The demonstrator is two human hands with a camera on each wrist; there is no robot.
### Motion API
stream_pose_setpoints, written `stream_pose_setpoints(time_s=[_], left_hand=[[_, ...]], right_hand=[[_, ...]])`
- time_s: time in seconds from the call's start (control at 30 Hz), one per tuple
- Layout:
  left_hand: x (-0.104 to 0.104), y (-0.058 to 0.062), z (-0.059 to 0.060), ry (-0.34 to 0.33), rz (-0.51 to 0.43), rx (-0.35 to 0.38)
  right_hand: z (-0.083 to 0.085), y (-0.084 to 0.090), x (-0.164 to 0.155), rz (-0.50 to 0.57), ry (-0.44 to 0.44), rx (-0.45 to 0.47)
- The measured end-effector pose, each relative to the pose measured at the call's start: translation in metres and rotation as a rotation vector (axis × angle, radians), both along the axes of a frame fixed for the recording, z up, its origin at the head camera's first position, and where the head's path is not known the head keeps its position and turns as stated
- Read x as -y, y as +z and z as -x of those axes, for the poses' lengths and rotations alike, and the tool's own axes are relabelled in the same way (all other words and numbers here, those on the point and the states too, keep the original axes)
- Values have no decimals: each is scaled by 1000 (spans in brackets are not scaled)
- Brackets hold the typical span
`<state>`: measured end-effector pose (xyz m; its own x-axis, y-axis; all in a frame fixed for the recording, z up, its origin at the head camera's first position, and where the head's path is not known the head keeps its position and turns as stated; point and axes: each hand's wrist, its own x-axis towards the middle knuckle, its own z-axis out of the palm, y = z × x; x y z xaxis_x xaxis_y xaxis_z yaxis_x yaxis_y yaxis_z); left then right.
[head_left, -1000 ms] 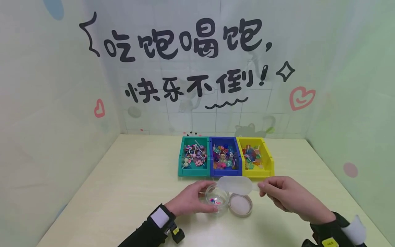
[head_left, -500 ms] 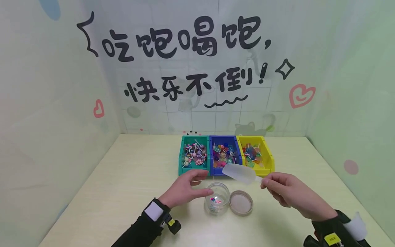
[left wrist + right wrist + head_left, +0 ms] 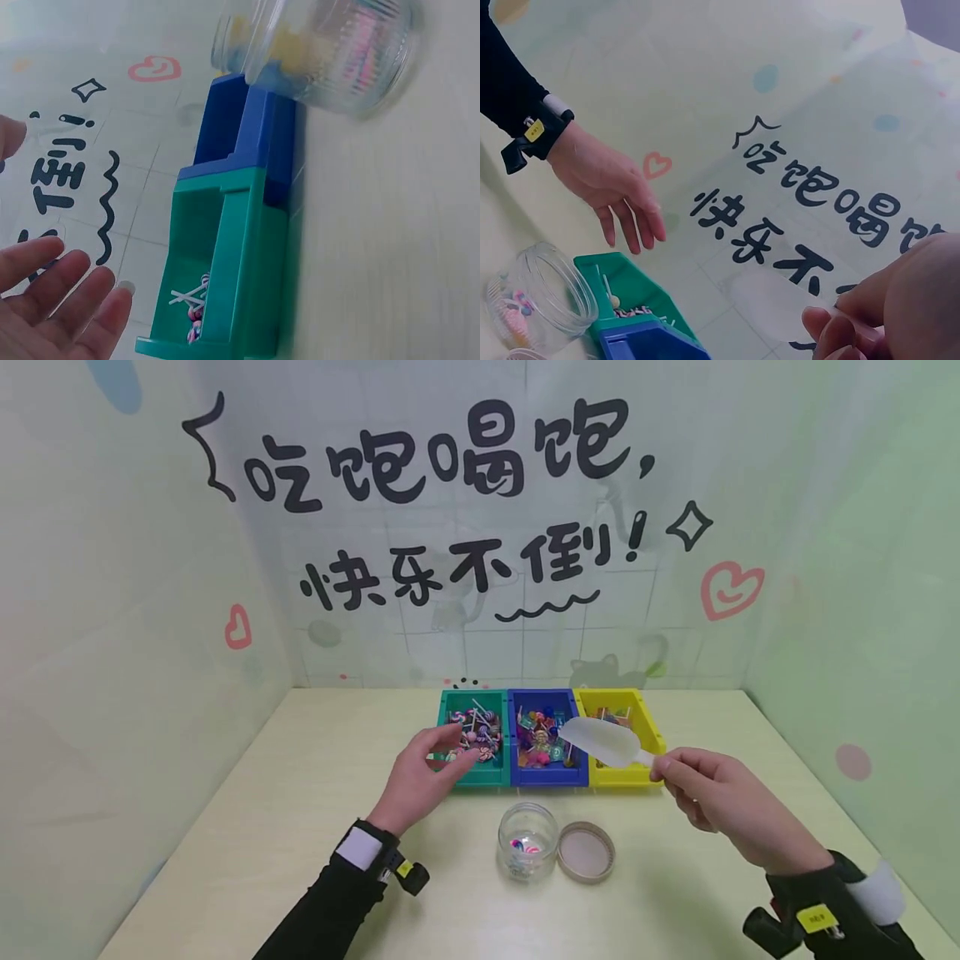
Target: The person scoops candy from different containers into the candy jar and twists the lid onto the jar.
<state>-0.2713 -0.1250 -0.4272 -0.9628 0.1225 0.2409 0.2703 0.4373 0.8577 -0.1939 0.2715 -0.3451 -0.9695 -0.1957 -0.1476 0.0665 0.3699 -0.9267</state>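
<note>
My left hand (image 3: 427,770) hovers open over the front of the green bin (image 3: 472,737), fingers relaxed and holding nothing; the left wrist view shows its fingers (image 3: 64,300) beside that green bin (image 3: 225,270). My right hand (image 3: 693,785) pinches the handle of a translucent white scoop (image 3: 603,743), whose bowl hangs over the yellow bin (image 3: 622,735) near the blue bin (image 3: 543,739). A small glass jar (image 3: 527,842) with a few candies stands open on the table, its lid (image 3: 585,853) lying beside it to the right.
The three bins hold lollipops and coloured candies and sit side by side at the table's middle back. Printed walls close in the pale table (image 3: 300,827) at the back and on both sides.
My left hand let go of the jar and moved up and back to the green bin. My right hand carried the scoop from above the jar back over the yellow bin.
</note>
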Motion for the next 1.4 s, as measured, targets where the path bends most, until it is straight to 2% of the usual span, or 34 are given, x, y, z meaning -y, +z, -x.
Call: stream_pose_setpoints(time_s=[0.13,0.27,0.53,0.8,1.03,1.23,1.4], left_hand=[[8,2,13,75,-8,-15],[15,1,25,137,2,21],[21,-16,45,203,98,102],[24,-27,52,187,117,124],[23,-28,55,181,123,153],[22,-28,55,171,97,187],[21,-32,54,182,89,160]], right_hand=[[2,2,-4,4,-3,-41],[5,5,-5,0,-9,-89],[16,8,-3,-36,-36,-108],[32,4,2,-77,-32,-107],[56,-1,16,-145,-27,-80],[78,-2,36,-252,3,-67],[96,-6,52,-332,8,-57]])
